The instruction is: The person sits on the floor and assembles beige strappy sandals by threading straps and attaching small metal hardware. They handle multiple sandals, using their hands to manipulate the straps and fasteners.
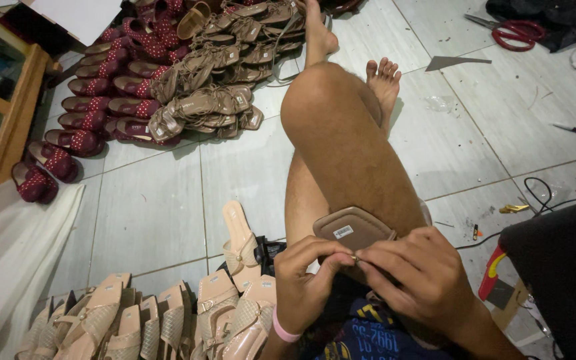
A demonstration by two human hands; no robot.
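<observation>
**On your thigh: both hands pinching at the sandal's edge**

Against your raised thigh rests a tan sandal [353, 229], sole turned up, a small white sticker on its insole. Your left hand [305, 280] and right hand [416, 270] meet at its near edge, both closed in a fine pinch, thumbs and forefingers nipping what looks like a thin strap end or small metal fitting; it is too small to tell which. A pink wristband [284, 331] sits on your left wrist.

By the look of it, you are midway through fixing or threading that small part onto the sandal. The next move would call for a steady pinch and the sandal kept braced on the leg, since the piece is tiny and your fingers hide it.

Just beside your left knee, beige sandals [168, 320] lie in a row on the tiled floor [161, 207]. Farther off, brown strappy sandals [208, 100] and maroon dotted sandals [95, 113] are heaped near a wooden cabinet [18, 113]. Well apart to your right, red-handled scissors [511, 30] lie on the floor.
</observation>
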